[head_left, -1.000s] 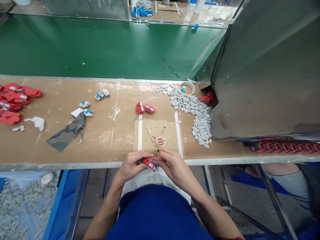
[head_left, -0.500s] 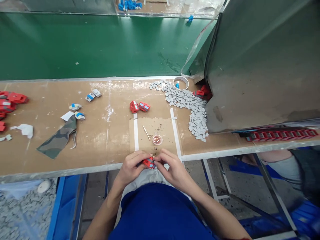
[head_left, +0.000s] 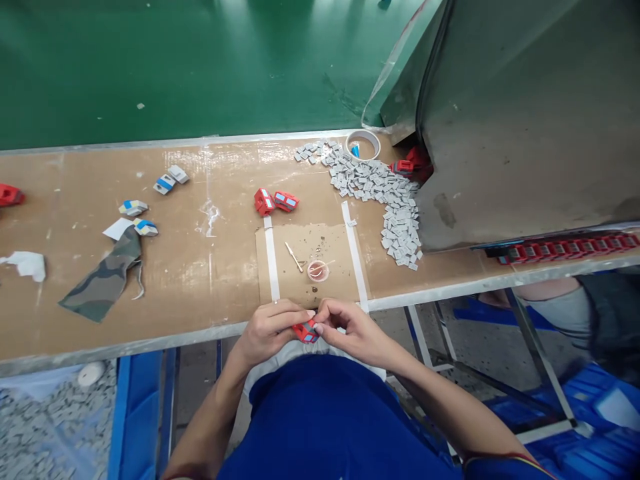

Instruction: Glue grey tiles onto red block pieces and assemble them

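A small red toy vehicle body [head_left: 306,332] with grey and light-blue parts is held at the table's front edge, close to my body. My left hand [head_left: 270,331] is closed round its left side, fingers over the top. At its right end my right hand [head_left: 349,328] is closed in a pinch, thumb and forefinger touching the body; any small part between those fingertips is hidden. Just beyond the hands stand a small round cup [head_left: 318,271] of reddish content with a thin stick in it, and a pale pointed stick [head_left: 294,257]. Two more red toy bodies [head_left: 286,201] lie farther back.
Many small grey tiles [head_left: 395,200] spread at the right, beside a tape roll [head_left: 363,145] and a large metal housing [head_left: 525,133]. Left lie a camouflage cloth [head_left: 103,280] and white-blue pieces [head_left: 164,185]. A row of red pieces [head_left: 565,250] sits under the housing. Another person's leg [head_left: 550,300] shows at right.
The view has tilted down and shifted slightly. My hands stay on the red toy body, which has turned a little; my right fingers still pinch at its right end.
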Available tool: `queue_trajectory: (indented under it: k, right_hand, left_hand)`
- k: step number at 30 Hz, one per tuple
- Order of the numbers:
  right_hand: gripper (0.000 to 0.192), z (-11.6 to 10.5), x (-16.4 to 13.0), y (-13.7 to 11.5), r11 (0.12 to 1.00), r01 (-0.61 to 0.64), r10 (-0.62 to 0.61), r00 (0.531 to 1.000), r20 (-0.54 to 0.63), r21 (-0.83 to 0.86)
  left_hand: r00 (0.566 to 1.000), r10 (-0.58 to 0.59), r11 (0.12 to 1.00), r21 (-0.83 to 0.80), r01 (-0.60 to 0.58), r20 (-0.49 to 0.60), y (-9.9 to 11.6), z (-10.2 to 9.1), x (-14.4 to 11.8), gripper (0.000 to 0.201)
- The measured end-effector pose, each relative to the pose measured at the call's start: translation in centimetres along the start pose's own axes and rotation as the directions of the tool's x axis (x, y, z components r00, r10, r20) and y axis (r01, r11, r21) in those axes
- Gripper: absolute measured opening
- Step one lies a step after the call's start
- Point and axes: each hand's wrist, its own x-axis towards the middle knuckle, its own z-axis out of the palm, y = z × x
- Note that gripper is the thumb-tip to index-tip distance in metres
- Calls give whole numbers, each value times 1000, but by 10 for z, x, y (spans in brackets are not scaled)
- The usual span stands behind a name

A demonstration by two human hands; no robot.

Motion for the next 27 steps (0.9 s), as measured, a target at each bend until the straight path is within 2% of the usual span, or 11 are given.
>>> queue_trajectory:
  k: [3,7,10,15,17,19,22,24,27]
  right_hand:
    - [36,2,-1,1,997,-63,62,998,22,51]
    - [41,6,0,7,981,-153,150,988,39,115]
    - [42,6,1,11,978,-172,171,985,17,118]
    - [36,3,-5,10,998,-56,57,998,-32,37]
    - [31,4,-9,9,1000,20,-20,993,-114,2]
    - [36,8,-13,9,996,86,-81,980,-180,18]
    - [36,14,-15,10,986,147,-132,977,-168,82]
    - [29,15,-15,10,978,206,-194,965,-178,45]
    - [25,11,-14,10,951,288,-308,921,-239,-115]
  left_hand:
    - [999,16,999,51,-18,39,0,-1,-1,22]
    - [992,117,986,118,-120,39,-2,1,-1,24]
    - [983,181,969,167,-183,28,-3,3,0,24]
    - [977,211,963,178,-201,-37,-2,9,-2,24]
    - [979,175,977,141,-160,-106,0,13,-4,23]
    - [974,126,989,102,-109,-188,1,19,-7,27]
    - [958,82,996,42,-74,-274,6,26,-8,35]
    - [962,44,999,-6,-47,-268,10,28,-7,36]
    - [970,-69,995,-86,50,-234,19,28,-5,27]
